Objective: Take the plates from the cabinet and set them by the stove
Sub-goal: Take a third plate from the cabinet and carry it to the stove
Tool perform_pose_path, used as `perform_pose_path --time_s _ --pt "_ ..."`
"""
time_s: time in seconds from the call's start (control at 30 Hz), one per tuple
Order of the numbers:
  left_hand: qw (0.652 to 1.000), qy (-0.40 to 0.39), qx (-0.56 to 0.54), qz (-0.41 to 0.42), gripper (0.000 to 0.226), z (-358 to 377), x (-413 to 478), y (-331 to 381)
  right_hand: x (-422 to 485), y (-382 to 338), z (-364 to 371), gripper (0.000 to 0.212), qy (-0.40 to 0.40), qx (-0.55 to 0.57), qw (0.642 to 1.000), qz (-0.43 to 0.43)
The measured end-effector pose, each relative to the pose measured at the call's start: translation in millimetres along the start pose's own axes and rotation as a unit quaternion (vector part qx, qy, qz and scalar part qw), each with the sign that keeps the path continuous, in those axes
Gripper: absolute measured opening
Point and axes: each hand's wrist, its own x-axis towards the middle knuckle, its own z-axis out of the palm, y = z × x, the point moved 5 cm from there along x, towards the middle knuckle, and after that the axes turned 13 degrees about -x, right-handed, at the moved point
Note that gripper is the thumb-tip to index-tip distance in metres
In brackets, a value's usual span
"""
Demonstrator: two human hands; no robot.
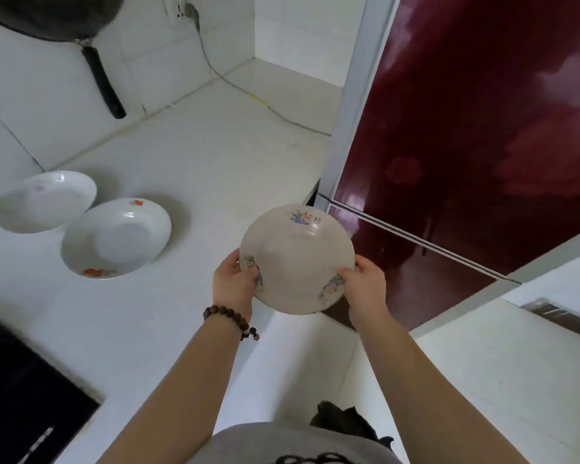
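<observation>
Between both hands' grip, left hand (233, 279) and right hand (362, 283) clamped on plate (295, 259): lower level onto bench (215, 169), left of grip, beside two plates (116, 239).

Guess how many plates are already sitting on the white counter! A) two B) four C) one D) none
A: two white plates rest on the counter, one farther back and one nearer, while both hands hold a third flowered dish in the air.

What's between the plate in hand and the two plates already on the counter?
Nothing: the head view shows only bare white counter between the held plate and the nearer set-down plate.
</observation>
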Motion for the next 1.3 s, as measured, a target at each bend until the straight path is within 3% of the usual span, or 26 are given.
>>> perform_pose_path --time_s 0.33,0.53,0.8,1.1,1.3 --pt "0.985 0.152 -0.065 0.05 0.05 -54.3 55.5 37.8 50.6 -60.4 118.8 0.026 -0.147 -0.062 0.985 -0.065" --pt "0.958 0.255 -0.109 0.078 0.047 -70.2 87.9 60.6 83.9 -103.9 192.5 0.015 -0.258 -0.12 0.951 -0.117" --pt "0.913 0.353 -0.169 0.119 0.045 -58.3 133.1 82.3 134.2 -164.5 274.3 0.01 -0.375 -0.117 0.907 -0.15" --pt "0.879 0.418 -0.186 0.137 0.037 -48.1 166.8 95.1 168.1 -186.3 330.0 0.009 -0.442 -0.129 0.874 -0.152" --pt "0.881 0.416 -0.177 0.14 0.038 -60.0 195.8 109.7 176.8 -201.8 361.0 0.014 -0.441 -0.128 0.873 -0.161"
